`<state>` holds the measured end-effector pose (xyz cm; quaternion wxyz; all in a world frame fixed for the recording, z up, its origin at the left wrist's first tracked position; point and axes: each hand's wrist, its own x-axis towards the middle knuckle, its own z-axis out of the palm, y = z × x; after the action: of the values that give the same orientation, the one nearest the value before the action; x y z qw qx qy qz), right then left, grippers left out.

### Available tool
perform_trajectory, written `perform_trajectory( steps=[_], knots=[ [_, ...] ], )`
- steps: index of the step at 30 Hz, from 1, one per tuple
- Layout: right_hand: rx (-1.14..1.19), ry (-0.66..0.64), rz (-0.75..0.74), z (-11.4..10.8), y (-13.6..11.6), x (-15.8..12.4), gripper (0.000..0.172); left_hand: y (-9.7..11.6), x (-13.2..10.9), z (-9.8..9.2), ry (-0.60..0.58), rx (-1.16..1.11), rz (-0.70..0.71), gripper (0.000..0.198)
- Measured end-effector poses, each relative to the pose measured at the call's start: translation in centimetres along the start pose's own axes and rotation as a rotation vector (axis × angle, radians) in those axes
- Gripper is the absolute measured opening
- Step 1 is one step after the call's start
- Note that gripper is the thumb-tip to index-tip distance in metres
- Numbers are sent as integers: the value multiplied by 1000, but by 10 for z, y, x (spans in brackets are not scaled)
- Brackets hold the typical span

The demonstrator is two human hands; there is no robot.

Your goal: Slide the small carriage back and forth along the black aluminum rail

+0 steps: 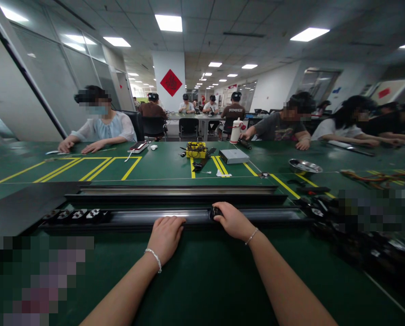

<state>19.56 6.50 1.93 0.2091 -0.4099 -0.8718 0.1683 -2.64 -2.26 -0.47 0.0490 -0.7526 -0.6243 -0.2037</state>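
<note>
A long black-edged metal channel (189,216) lies crosswise on the green table before me. My left hand (166,233) is closed over its near edge, palm down, around the middle. Farther right, my right hand (232,219) grips a small black block (216,212) inside the channel, partly hidden by my fingers. At the channel's left end, several similar black pieces with silvery parts (94,214) sit in a row. A second long channel (175,194) lies parallel just behind.
A pile of black parts (352,235) covers the table's right side. Beyond the channels are a metal bowl (305,166), a grey box (234,156), a yellow object wound with black cable (196,150) and a white bottle (236,131). Several people sit across the table.
</note>
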Motion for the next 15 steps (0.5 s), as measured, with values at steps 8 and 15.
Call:
perform_trajectory(
  steps=[8,15],
  knots=[
    [28,-28,7,-3,2,1,31,0,0,1,-4,-7,-4,22],
    [47,-37,22,-4,3,2,30,-1,0,1,4,9,-4,22]
  ],
)
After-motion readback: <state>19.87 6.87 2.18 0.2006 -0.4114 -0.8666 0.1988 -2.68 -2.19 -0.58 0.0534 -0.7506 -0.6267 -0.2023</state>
